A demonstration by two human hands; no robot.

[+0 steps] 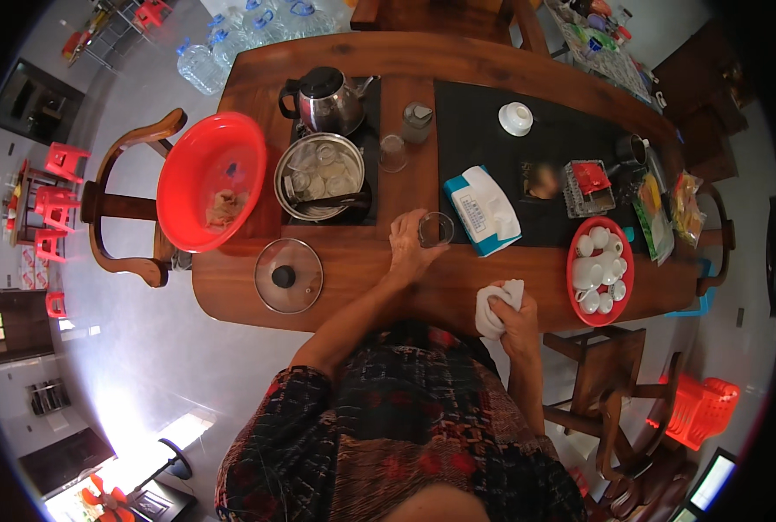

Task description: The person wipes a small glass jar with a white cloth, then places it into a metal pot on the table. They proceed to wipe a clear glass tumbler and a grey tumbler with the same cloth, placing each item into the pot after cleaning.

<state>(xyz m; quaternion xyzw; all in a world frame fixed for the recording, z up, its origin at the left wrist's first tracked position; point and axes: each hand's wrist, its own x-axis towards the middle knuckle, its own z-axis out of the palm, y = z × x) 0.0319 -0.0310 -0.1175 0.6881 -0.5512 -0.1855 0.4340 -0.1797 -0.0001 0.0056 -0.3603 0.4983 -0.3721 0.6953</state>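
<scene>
My left hand [410, 248] is closed round a small clear glass cup [437, 229] at the table's middle, beside a blue-and-white tissue pack [484, 211]. A bunched white cloth [492, 324] is gripped in my right hand [518, 320], near the table's front edge. Left of my hands stands a steel pot [281, 184] with several glass cups and a dark-handled utensil in it. Its likely match, a glass lid with a black knob [284, 277], lies on the wood nearer me. Another clear glass [393, 153] stands right of the pot.
A steel kettle [331, 109] stands behind the pot, and a red basin [179, 187] is at the left edge. On the right, a red tray [571, 283] bears a white teapot and several cups. A white bowl [516, 119] and a clear box [589, 200] stand farther back.
</scene>
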